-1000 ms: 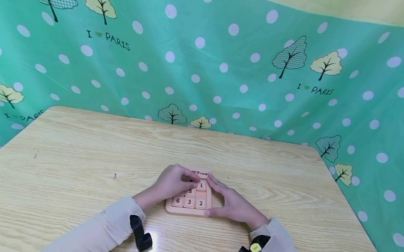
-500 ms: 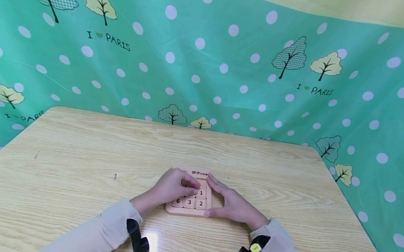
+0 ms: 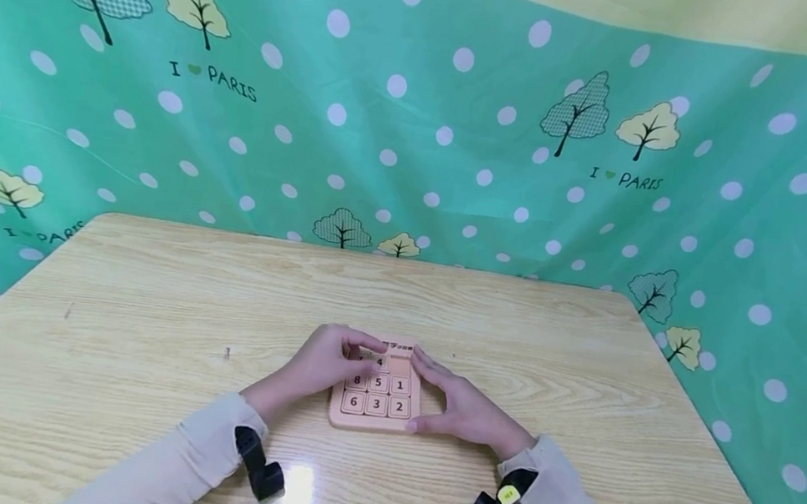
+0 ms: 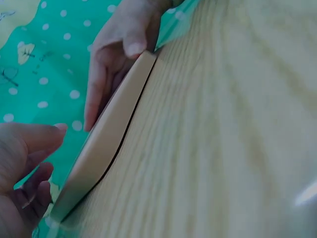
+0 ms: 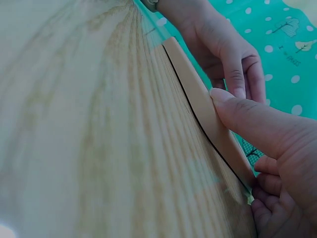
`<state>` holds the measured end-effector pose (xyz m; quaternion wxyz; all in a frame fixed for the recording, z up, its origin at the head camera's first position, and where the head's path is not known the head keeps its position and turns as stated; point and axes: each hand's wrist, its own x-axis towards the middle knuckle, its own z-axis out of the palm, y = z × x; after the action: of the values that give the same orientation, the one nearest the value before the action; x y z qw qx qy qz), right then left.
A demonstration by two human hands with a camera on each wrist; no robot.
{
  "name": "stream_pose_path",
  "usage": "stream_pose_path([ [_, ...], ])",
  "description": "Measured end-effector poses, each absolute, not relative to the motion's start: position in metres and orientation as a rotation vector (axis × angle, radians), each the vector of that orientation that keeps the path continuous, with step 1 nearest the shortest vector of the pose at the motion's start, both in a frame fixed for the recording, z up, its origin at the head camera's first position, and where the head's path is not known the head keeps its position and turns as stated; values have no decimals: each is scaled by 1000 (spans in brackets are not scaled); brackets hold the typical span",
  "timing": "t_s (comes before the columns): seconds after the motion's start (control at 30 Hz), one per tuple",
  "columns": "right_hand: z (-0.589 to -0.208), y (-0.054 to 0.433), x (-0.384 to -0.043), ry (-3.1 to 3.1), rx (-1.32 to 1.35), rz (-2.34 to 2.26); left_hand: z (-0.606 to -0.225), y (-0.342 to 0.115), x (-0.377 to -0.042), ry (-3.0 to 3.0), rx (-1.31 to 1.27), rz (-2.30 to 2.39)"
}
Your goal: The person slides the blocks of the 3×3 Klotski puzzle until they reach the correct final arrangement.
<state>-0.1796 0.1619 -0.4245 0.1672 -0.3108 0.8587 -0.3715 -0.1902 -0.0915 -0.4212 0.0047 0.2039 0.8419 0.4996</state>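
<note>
A pink sliding number puzzle point(image 3: 373, 426) lies flat on the wooden table, its numbered tiles set in three rows. The bottom row reads 6, 3, 2, and above it are 8, 5, 1. In the top row the 4 tile point(image 3: 380, 362) shows beside a bare slot point(image 3: 399, 366) at the right; the tile at its left is partly covered by fingers. My left hand point(image 3: 325, 360) reaches over the top left of the puzzle, thumb tip at the 4 tile and index finger extended above it. My right hand point(image 3: 463, 409) grips the frame's right side, thumb at the near corner, fingers towards the far corner.
The wooden table point(image 3: 164, 290) extends around the puzzle on every side. Behind it hangs a green dotted cloth point(image 3: 273, 143) with printed trees. Each sleeved wrist carries a black strap-on camera, the left one point(image 3: 263, 470) and the right one point(image 3: 494, 503).
The 1 tile has slid from the top right slot down to the middle row under my left fingers. My left hand has since drawn left to the 4 tile. The right hand has stayed put.
</note>
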Motion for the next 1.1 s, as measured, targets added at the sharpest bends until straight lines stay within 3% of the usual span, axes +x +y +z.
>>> stream_pose_path([
  [1.1,-428,163,-182,2458,-904,-1053,-432,-111,-223,2546,791,1455],
])
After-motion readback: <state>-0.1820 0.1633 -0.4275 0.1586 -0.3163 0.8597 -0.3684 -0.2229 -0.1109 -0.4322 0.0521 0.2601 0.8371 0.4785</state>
